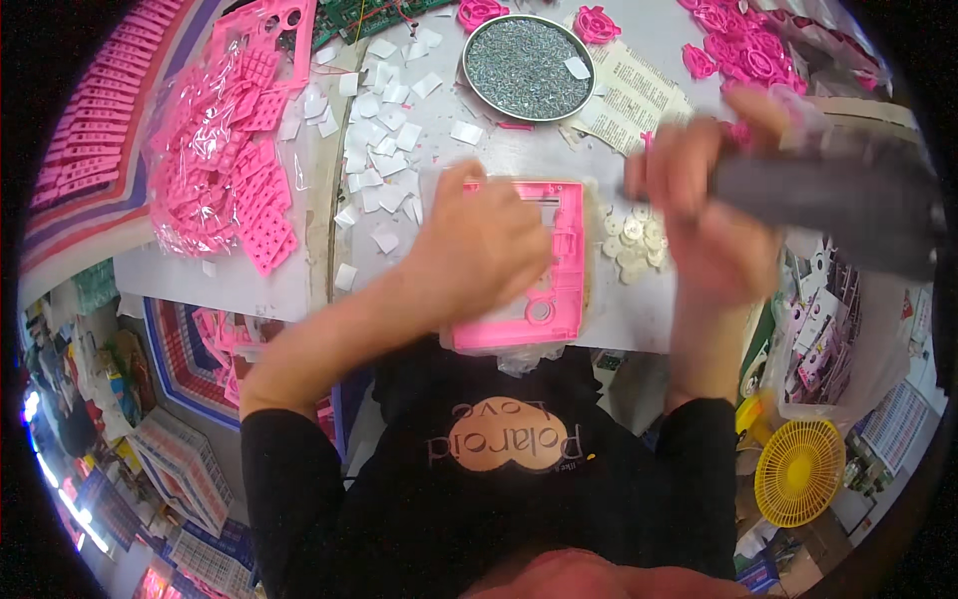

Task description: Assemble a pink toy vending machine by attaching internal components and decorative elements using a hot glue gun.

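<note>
A pink plastic housing lies in front of me at the table's near edge, with a ring-shaped part and ribs moulded inside. My left hand is over its left side, fingers curled closed; whatever they pinch is hidden. Raised to the right of the housing, my right hand grips a dark grey electric screwdriver, blurred by motion, its body stretching off to the right. Behind the housing stands a round metal dish full of small screws. Pale round discs are piled between the housing and my right hand.
White paper-like squares are scattered left of the dish. A clear bag of pink keypad parts lies farther left. Pink round parts are heaped at the back right, near a printed sheet. Green circuit boards sit at the back.
</note>
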Action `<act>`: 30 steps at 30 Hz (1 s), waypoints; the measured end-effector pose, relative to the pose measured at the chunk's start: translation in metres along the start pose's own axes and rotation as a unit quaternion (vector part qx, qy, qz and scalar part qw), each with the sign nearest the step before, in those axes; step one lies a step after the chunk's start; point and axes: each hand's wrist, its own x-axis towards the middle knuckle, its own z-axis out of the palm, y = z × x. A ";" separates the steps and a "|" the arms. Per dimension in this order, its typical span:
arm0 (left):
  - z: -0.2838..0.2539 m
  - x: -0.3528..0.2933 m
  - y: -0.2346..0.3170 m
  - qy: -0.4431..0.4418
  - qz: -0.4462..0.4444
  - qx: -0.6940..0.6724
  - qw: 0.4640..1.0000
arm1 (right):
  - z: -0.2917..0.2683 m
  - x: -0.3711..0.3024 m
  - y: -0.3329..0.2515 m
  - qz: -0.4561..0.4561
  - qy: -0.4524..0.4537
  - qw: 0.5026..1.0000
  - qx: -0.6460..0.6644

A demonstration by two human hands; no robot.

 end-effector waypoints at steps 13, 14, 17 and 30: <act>0.010 -0.026 0.033 0.051 -0.069 -0.170 0.982 | 0.038 -0.062 0.000 0.015 -0.028 0.999 0.027; 0.010 -0.026 0.031 0.052 -0.063 -0.167 0.983 | 0.038 -0.062 0.001 0.014 -0.033 0.999 0.024; 0.011 -0.027 0.031 0.034 -0.057 -0.126 0.990 | 0.033 -0.064 0.004 0.017 -0.047 0.999 0.014; 0.012 -0.043 0.042 -0.116 0.032 0.105 0.987 | 0.018 -0.080 -0.006 0.052 0.036 0.998 -0.005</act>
